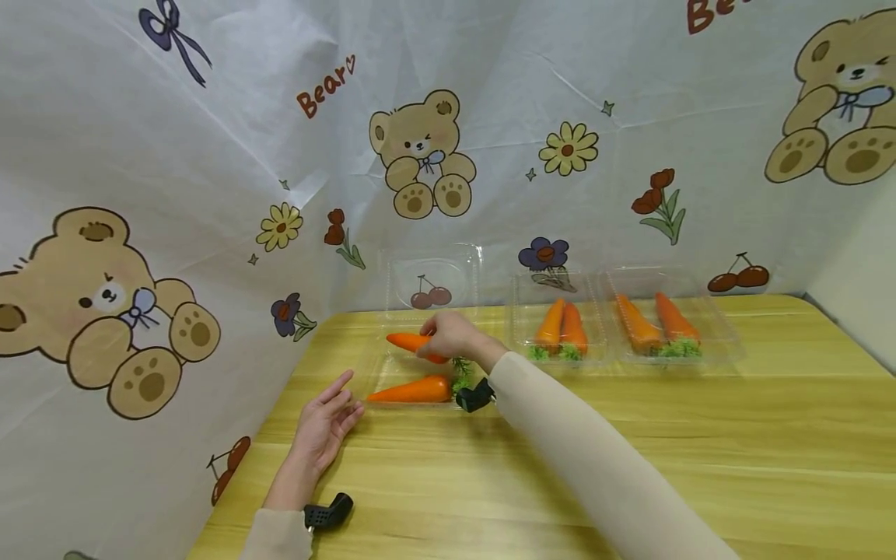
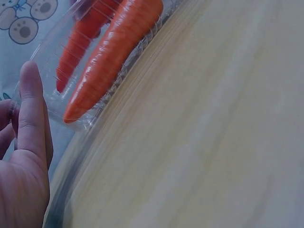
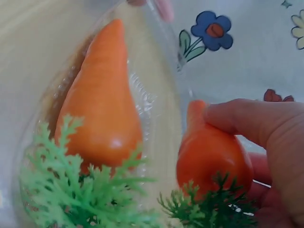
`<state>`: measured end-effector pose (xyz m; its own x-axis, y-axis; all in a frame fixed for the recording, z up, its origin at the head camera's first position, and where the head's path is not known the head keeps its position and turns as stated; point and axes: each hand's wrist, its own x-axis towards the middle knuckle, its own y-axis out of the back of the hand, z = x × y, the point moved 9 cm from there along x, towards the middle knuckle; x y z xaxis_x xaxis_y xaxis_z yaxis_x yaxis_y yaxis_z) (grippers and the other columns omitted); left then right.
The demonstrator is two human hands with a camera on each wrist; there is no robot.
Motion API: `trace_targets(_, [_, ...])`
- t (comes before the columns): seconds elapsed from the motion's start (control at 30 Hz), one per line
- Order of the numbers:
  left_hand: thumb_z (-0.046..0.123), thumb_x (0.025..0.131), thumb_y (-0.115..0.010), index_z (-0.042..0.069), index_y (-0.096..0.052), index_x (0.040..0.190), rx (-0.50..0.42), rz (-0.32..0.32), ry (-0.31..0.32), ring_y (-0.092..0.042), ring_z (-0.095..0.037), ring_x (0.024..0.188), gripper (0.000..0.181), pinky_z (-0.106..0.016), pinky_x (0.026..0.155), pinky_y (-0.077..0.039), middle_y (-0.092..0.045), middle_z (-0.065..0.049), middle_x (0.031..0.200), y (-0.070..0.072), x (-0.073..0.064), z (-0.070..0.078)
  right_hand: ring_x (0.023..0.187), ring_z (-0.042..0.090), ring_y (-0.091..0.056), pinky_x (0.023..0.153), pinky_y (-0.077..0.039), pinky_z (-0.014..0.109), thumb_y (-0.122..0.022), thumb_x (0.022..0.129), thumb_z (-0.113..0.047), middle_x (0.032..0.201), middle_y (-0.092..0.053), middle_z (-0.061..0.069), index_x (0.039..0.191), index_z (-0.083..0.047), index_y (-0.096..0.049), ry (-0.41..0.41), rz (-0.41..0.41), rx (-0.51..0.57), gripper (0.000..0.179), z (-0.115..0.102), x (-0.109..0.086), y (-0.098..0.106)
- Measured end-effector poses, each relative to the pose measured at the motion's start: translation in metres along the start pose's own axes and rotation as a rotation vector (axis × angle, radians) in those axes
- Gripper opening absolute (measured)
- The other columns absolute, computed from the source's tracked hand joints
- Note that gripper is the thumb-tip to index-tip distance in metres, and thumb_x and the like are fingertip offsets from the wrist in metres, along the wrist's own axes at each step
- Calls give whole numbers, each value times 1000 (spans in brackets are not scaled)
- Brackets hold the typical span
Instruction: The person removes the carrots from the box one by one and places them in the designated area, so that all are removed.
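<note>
My right hand [image 1: 458, 336] pinches an orange carrot [image 1: 404, 341] with green leaves over the left clear plastic box [image 1: 383, 362], whose lid [image 1: 399, 272] stands raised at the back. In the right wrist view, thumb and fingers lie around the held carrot [image 3: 216, 164]. A second carrot [image 1: 414, 390] lies along the front of this box, its leafy top [image 3: 88, 199] to the right. My left hand [image 1: 323, 426] is beside the box's left front corner, fingers loosely extended. The left wrist view shows that hand [image 2: 29, 137] close by the box wall; whether it touches is unclear.
To the right stand two more clear plastic boxes, a middle one with a pair of carrots [image 1: 550, 325] and a right one with another pair [image 1: 638, 325]. The wooden table [image 1: 560, 490] meets a bear-print sheet [image 1: 504, 210] behind and at the left.
</note>
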<state>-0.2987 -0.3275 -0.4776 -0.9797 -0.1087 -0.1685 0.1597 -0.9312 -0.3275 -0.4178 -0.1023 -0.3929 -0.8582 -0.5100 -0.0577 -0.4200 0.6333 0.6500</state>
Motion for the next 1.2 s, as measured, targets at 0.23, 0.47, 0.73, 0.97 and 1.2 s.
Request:
trace_targets(0.23, [9,108,-54,8,-39,159,2,-7,-8,-68,-12,82,54,-23,84,-64,-57,3,90,-1,0,0,81,16,-69,68,-61,27,-79,91,-28,120,-71,9,133,-6,-68,-1,55,83,48,-8,-14,12])
trace_targets(0.47, [10,107,-55,7,-37,160,-5,-23,-6,-69,-12,83,56,-23,84,-64,-58,3,90,-1,-2,-2,82,17,-70,69,-61,27,-78,91,-28,119,-71,10,132,-7,-69,23,75,105,47,-17,-32,18])
trace_targets(0.73, [12,106,-58,7,-36,160,-21,-38,-19,-69,-12,83,59,-22,83,-64,-58,2,93,-2,-4,1,85,18,-68,67,-61,28,-76,92,-29,115,-72,9,124,-10,-73,63,120,113,38,-20,-56,25])
trace_targets(0.97, [12,107,-57,4,-32,161,-7,-65,-39,-69,-12,83,60,-22,83,-64,-58,1,94,-6,-5,4,76,17,-65,61,-58,27,-74,92,-29,106,-73,4,120,-13,-74,105,144,109,33,-23,-80,33])
trace_targets(1.2, [12,108,-54,7,-32,162,-12,-35,-7,-68,-12,83,58,-22,83,-63,-57,2,94,-2,-3,1,80,17,-65,61,-58,28,-76,92,-29,110,-73,4,127,-15,-72,103,171,102,38,-22,-106,39])
